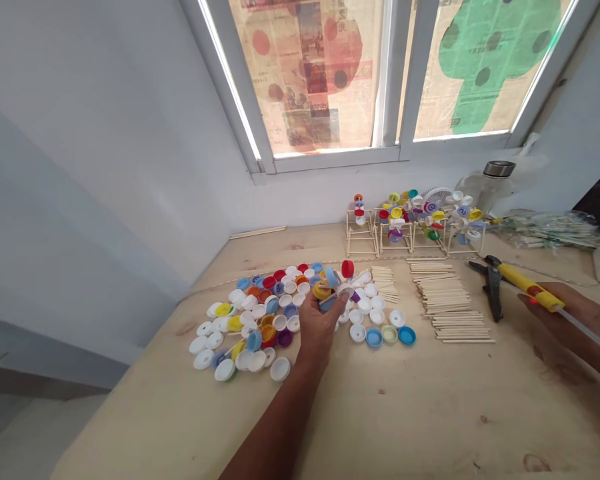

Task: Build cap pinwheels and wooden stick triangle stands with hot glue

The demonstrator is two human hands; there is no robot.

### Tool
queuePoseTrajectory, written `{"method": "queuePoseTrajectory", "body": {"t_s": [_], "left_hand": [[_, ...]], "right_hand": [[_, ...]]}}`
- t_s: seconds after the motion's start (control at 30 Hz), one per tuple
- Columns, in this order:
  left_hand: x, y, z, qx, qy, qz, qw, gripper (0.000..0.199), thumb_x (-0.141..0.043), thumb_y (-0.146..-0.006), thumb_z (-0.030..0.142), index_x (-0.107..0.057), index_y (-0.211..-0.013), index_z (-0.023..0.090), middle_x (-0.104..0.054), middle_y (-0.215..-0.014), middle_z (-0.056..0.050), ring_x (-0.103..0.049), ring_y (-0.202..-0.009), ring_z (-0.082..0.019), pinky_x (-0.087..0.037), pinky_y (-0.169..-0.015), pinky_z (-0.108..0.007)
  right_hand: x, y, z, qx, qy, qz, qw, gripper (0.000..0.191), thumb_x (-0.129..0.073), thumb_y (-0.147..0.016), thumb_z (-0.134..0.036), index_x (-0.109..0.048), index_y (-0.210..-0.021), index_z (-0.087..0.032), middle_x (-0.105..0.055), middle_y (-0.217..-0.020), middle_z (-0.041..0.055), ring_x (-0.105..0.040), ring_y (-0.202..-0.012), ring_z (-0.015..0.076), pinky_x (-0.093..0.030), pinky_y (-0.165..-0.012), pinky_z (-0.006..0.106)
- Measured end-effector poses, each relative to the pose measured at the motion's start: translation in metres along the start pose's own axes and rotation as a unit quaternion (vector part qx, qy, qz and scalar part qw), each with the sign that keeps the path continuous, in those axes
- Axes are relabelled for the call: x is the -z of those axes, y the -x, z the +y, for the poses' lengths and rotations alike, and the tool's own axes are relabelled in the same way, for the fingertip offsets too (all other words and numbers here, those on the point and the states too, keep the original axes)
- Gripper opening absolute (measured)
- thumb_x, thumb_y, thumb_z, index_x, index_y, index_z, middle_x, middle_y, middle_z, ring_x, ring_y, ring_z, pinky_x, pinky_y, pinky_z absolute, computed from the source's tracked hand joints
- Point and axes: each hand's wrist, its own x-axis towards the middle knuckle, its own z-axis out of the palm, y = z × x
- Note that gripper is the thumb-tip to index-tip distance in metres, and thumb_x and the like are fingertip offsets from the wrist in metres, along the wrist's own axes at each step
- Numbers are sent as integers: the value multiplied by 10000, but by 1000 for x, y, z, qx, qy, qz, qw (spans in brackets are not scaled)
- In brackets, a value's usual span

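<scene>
My left hand (321,323) is closed round a small wheel of bottle caps (332,277), with yellow, blue, red and white caps showing. It is held above the loose bottle caps (257,360) on the table; the fingers hide part of it. On the right, my right hand (575,323) grips a yellow hot glue gun (527,285) with a clear glue stick (587,331) running out of its back end. The front of the gun is beside a black stand or clip-like piece (493,290) on the table.
Thin wooden sticks (450,303) lie in rows right of the caps. Several stick frames with cap wheels (396,223) stand near the wall, beside a white fan (437,195). Plastic-bagged sticks (550,229) lie at the back right. Two long sticks (257,233) rest at the back left.
</scene>
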Motion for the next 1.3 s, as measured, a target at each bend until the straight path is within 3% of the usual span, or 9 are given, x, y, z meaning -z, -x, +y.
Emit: {"method": "queuePoseTrajectory", "body": {"t_s": [0.1, 0.23, 0.53, 0.7, 0.83, 0.93, 1.07, 1.17, 1.3], "left_hand": [[-3, 2, 5, -3, 3, 9, 1000, 363, -802, -592, 309, -673, -886, 139, -690, -786, -26, -608, -672, -129, -486, -651, -235], [-4, 2, 7, 13, 13, 14, 1000, 384, -815, -560, 329, -674, -861, 137, -692, -776, -26, -611, -661, -132, -486, -657, -239], [-2, -1, 4, 11, 17, 6, 1000, 350, -808, -565, 307, -670, -845, 147, -672, -731, 0, -586, -610, -108, -463, -611, -222], [-3, 0, 8, 7, 31, 2, 999, 344, -806, -566, 308, -664, -834, 146, -666, -725, 3, -585, -618, -110, -460, -625, -225], [-1, -1, 7, 9, 34, 0, 999, 340, -805, -574, 311, -662, -837, 148, -678, -735, -4, -601, -638, -120, -467, -640, -233], [-1, -1, 6, -1, 37, -10, 999, 322, -796, -596, 298, -660, -847, 147, -679, -761, -11, -605, -662, -121, -471, -654, -233], [-1, -1, 4, 1, 44, -9, 999, 334, -803, -585, 294, -653, -844, 146, -664, -742, -2, -592, -651, -115, -462, -639, -227], [-1, -1, 2, 1, 50, -14, 999, 338, -806, -583, 295, -655, -847, 149, -662, -753, -1, -588, -657, -111, -459, -643, -224], [0, -2, 1, 0, 47, -9, 999, 328, -807, -586, 296, -652, -834, 147, -645, -726, 6, -563, -620, -97, -446, -611, -213]], "right_hand": [[0, -2, 7, 45, 27, -85, 995, 259, -469, -819, -316, -612, -1010, -216, -657, -1083, 119, -615, -838, 234, -410, -644, 314], [-10, -8, 15, 78, 65, -102, 990, 269, -435, -816, -240, -616, -1010, -200, -638, -1144, 143, -612, -866, 247, -398, -642, 326], [-33, -26, 42, 93, 116, -156, 977, 372, -587, -740, -390, -636, -1022, -152, -637, -1120, 183, -600, -859, 256, -405, -647, 338], [-45, -39, 76, 145, 103, -151, 972, 461, -649, -688, -354, -638, -1085, -121, -611, -1181, 215, -586, -999, 274, -410, -803, 352], [-41, -43, 91, 190, 115, -126, 967, 518, -645, -682, -442, -639, -1104, -142, -603, -1219, 192, -559, -1067, 298, -391, -856, 391], [-24, -33, 64, 249, 132, -59, 958, 540, -484, -799, -530, -632, -1128, -127, -618, -1183, 184, -559, -1052, 290, -372, -896, 415], [-10, -7, -9, 298, 66, -14, 952, 561, -334, -878, -545, -660, -1059, -126, -639, -1116, 180, -592, -998, 244, -416, -886, 376], [-20, 15, -60, 321, 17, -104, 941, 409, -400, -885, -445, -639, -1085, -181, -651, -1123, 132, -612, -1006, 232, -458, -875, 356], [-46, 35, -98, 347, -22, -191, 918, 351, -446, -872, -418, -628, -1099, -221, -651, -1159, 92, -623, -1026, 243, -493, -848, 381]]}}
